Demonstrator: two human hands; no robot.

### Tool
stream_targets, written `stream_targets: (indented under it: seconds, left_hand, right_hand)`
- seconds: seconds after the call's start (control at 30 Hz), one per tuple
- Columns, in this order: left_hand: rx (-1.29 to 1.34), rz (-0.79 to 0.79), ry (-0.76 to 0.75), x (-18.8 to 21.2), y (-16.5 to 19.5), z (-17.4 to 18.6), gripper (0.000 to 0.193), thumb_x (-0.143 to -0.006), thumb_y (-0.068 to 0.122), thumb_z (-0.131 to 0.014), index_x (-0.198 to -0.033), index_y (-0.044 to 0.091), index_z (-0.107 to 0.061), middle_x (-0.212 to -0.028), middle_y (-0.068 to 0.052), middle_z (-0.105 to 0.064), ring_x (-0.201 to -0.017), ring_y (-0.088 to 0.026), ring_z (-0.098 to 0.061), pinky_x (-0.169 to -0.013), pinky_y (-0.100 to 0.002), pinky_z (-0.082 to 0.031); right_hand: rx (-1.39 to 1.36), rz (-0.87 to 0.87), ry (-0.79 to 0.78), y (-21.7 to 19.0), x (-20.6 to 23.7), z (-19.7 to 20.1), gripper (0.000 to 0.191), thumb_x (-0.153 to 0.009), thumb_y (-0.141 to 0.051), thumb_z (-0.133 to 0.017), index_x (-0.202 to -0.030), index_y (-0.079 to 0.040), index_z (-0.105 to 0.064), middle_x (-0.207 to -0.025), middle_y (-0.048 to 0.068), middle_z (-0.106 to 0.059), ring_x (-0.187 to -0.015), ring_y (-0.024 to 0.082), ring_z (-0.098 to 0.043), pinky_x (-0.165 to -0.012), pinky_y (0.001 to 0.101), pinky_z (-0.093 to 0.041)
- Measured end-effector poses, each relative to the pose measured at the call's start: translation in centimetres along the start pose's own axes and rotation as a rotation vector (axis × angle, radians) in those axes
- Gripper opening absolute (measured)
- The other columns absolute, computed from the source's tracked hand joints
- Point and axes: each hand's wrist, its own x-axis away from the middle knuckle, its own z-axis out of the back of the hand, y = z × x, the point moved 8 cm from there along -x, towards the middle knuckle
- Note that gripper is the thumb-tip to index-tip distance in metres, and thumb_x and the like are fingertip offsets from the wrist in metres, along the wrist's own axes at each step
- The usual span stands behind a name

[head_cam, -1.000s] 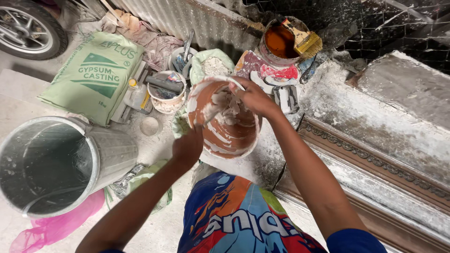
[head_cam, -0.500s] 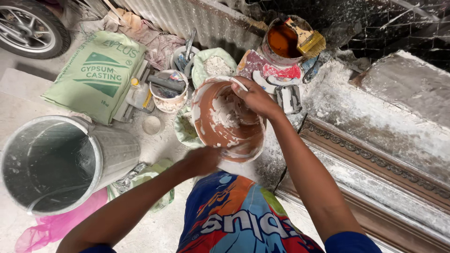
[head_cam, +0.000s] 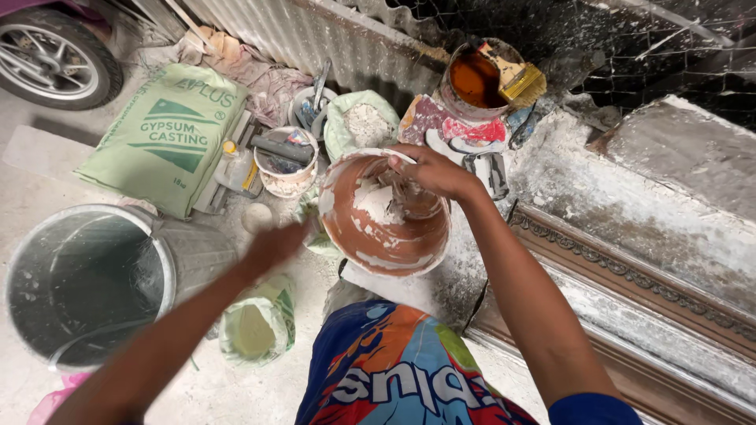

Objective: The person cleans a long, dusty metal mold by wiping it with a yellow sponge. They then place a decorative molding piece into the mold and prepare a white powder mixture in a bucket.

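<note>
A round orange-brown bowl, smeared inside with lumps of white plaster, sits tilted in front of me. My right hand grips its far rim, fingers curled down into the bowl by a clump of plaster. My left hand is blurred, hangs in the air just left of the bowl and holds nothing. It is above a small green bag of pale powder.
A big grey metal bucket stands at the left and a green sack lies behind it. A small tub of tools, an open bag of white powder and a pail of brown liquid with a brush crowd the back. A plaster-dusted moulded slab runs along the right. A wheel is at the top left.
My left hand has let go of the bowl's near side and swung left, away from it. The bowl has tipped more towards me, with my right hand still on it.
</note>
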Motion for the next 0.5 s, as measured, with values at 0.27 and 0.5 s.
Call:
stream_targets:
  seconds: [0.27,0.5]
  left_hand:
    - [-0.184,-0.099,0.276,-3.6,-4.1,5.2,0.032,-0.101,0.023,-0.057,-0.131,0.013,-0.058,-0.092,-0.012,-0.07,-0.077,-0.027,-0.073,-0.054,-0.042,-0.057]
    - [-0.189,-0.018,0.132,-5.3,-5.9,5.1,0.026,-0.103,0.017,-0.052,-0.127,0.012,-0.06,-0.11,-0.014,-0.073,-0.093,-0.034,-0.076,-0.072,-0.049,-0.06]
  right_hand:
    - [0.08,-0.092,-0.079,-0.4,-1.5,-1.7,0.068,-0.094,-0.063,-0.049,-0.15,-0.026,-0.052,-0.146,0.011,-0.061,-0.135,0.031,-0.058,-0.113,0.0494,-0.043]
    - [0.131,-0.076,-0.074,-0.7,-2.4,-1.6,0.064,-0.096,-0.062,-0.05,-0.145,-0.022,-0.061,-0.14,0.013,-0.067,-0.132,0.029,-0.06,-0.11,0.0476,-0.044]
